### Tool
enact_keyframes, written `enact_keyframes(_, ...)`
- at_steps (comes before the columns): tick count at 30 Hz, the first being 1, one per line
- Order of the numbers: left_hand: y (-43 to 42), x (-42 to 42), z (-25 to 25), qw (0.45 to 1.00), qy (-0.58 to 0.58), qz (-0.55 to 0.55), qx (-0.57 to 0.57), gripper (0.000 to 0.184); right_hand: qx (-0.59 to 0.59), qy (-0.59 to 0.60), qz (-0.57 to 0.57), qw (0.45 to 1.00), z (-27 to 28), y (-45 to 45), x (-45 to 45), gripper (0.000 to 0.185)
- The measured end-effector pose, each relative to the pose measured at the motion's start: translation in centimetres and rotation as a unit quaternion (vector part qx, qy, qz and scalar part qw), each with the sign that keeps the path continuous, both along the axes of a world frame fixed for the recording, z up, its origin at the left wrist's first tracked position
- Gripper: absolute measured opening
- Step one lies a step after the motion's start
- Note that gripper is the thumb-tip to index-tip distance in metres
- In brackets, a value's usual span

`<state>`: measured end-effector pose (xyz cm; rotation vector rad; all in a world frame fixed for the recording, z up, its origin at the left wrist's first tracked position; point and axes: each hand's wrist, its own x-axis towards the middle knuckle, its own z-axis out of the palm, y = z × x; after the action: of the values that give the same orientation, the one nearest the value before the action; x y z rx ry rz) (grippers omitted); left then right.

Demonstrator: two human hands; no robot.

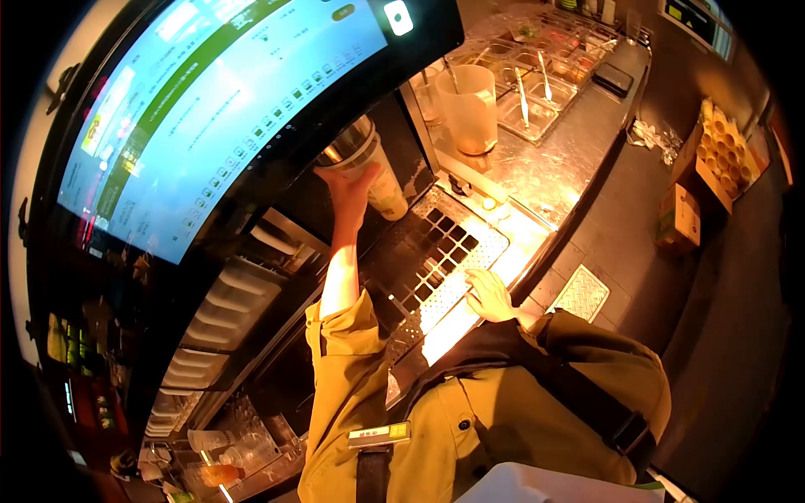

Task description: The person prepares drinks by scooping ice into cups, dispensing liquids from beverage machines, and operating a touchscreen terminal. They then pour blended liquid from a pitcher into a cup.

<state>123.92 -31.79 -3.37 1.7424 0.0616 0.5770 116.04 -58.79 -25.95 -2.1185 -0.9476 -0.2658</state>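
Note:
My left hand (348,191) is wrapped round the upper part of a tall, clear plastic cup (387,194) holding something pale. The cup leans at a slant in the image, with its base by the far end of the perforated metal drip tray (495,237). At its mouth is a shiny metal cylinder (344,142); whether it touches the cup is unclear. Fingers stretched out, my right hand (490,295) lies near the tray's edge, beside the brightly lit counter strip, and holds nothing. An open grid (440,260) fills the middle of the tray.
A large lit screen (226,109) overhangs the upper left. Beyond the tray stand a translucent pitcher (468,109) and lidded containers with white-handled utensils (524,101). White stacked bins (226,306) line the left. Cardboard boxes (679,218) sit on the floor to the right.

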Motion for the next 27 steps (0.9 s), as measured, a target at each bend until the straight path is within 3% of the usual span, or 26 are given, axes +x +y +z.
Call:
enact_keyframes(5,-0.2,1.1,-1.0,0.995,-0.081,-0.020,-0.051,0.107,0.007,0.024,0.013,1.000,0.0,0.0,0.1,0.028)
enact_keyframes(6,-1.0,0.7,-0.5,0.992,-0.121,0.003,-0.044,0.078,0.008,0.020,0.011,1.000,-0.1,0.1,0.1,0.028)
enact_keyframes(9,-0.9,1.0,-0.2,0.990,-0.136,0.008,-0.022,0.082,0.016,0.011,0.004,1.000,0.0,0.3,0.0,0.027)
enact_keyframes(13,-1.2,0.8,0.4,0.986,-0.162,-0.025,-0.032,0.071,0.022,0.005,0.009,1.000,0.9,0.3,0.1,0.027)
enact_keyframes(18,-1.3,0.7,0.4,0.989,-0.120,-0.022,-0.078,0.068,0.011,-0.013,0.009,1.000,0.6,-0.1,0.0,0.029)
enact_keyframes(19,-0.2,2.1,-1.9,0.991,-0.125,0.012,-0.037,0.069,0.009,-0.019,0.019,1.000,0.5,0.1,0.3,0.030)
enact_keyframes(20,0.2,2.3,-1.8,0.963,-0.208,0.093,0.144,0.077,0.013,-0.018,0.015,1.000,0.7,0.5,0.3,0.031)
enact_keyframes(22,-0.7,1.9,-1.4,0.966,-0.231,0.084,0.082,0.088,0.017,-0.015,0.017,1.000,0.7,0.5,0.1,0.032)
enact_keyframes(23,-0.3,2.0,-1.2,0.978,-0.198,0.021,0.063,0.093,0.019,-0.005,0.021,1.000,1.1,0.6,0.0,0.029)
enact_keyframes(26,-0.5,1.8,-0.6,0.985,-0.174,-0.018,0.008,0.092,0.133,0.049,0.047,0.989,4.2,1.6,0.9,0.028)
enact_keyframes(27,-0.9,1.3,0.1,0.985,-0.172,-0.014,0.010,0.091,0.144,-0.045,0.055,0.987,6.5,2.5,2.3,0.028)
